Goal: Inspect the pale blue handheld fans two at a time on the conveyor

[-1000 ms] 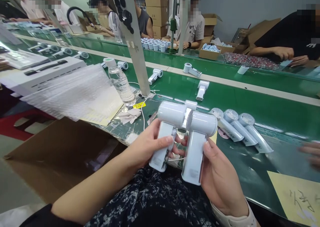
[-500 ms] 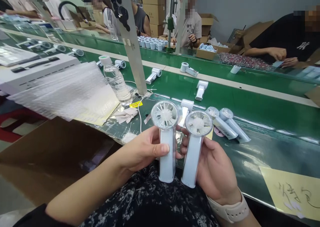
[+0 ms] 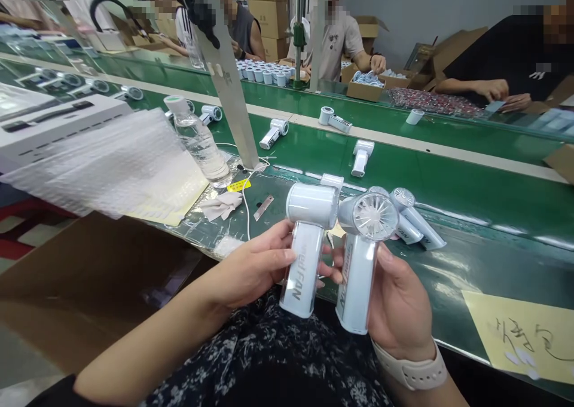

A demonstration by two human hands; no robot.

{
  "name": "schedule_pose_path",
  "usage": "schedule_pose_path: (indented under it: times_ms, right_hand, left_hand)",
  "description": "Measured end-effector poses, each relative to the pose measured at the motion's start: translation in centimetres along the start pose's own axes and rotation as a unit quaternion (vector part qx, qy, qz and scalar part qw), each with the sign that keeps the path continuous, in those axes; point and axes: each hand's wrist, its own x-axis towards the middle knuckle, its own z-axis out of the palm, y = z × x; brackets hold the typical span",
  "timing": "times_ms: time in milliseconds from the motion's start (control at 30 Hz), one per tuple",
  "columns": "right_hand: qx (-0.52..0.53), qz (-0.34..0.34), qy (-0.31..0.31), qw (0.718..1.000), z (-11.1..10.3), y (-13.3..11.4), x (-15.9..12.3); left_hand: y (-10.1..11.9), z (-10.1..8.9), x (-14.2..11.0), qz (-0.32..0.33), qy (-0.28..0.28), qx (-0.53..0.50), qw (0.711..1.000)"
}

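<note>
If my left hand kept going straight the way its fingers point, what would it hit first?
Past the white fan that your left hand grips, probably the second white fan held in your right hand. Depth is hard to judge, so the right hand's fingers could come first.

A green conveyor belt [image 3: 470,186] runs in front of both hands: beyond the left hand [image 3: 251,269] lie a crumpled cloth [image 3: 221,205] and a metal strip [image 3: 263,207], with a water bottle [image 3: 197,147] standing further off; just beyond the right hand [image 3: 397,302] lie two small white fans [image 3: 415,223], and a handwritten yellow note [image 3: 522,335] lies to its right
</note>
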Motion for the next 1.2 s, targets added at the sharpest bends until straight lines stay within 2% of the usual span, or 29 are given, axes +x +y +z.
schedule_pose_path:
  times_ms: [167,267,400,533,733,867,1033,1200]
  right_hand:
    - [0.007,-0.092,0.055,0.994,-0.7,0.3,0.3]
    - [0.011,-0.075,0.051,0.996,-0.5,0.7,0.5]
    - [0.011,-0.054,0.062,0.997,-0.1,0.9,0.6]
    - [-0.014,-0.050,0.060,0.997,0.2,0.9,0.6]
    - [-0.026,-0.088,0.064,0.994,0.6,0.8,0.2]
    - [-0.018,-0.085,0.049,0.995,0.8,0.9,0.1]
    - [-0.007,-0.083,0.084,0.993,0.2,1.1,0.4]
    - [0.015,-0.037,0.089,0.995,-0.2,1.3,0.8]
  left_hand:
    - [0.1,-0.2,-0.1,0.011,-0.020,0.047,0.999]
    - [0.0,-0.3,0.0,0.022,-0.030,0.052,0.998]
    - [-0.2,-0.5,0.0,0.017,-0.015,0.052,0.998]
    - [-0.3,-1.1,0.2,0.002,-0.014,0.012,1.000]
    - [-1.2,-2.3,1.2,-0.010,-0.061,-0.086,0.994]
    - [-2.0,-2.5,1.7,-0.013,-0.082,-0.121,0.989]
    - [-2.1,-2.4,1.4,-0.009,-0.039,-0.047,0.998]
    - [-1.7,-1.7,0.5,-0.001,0.008,0.080,0.997]
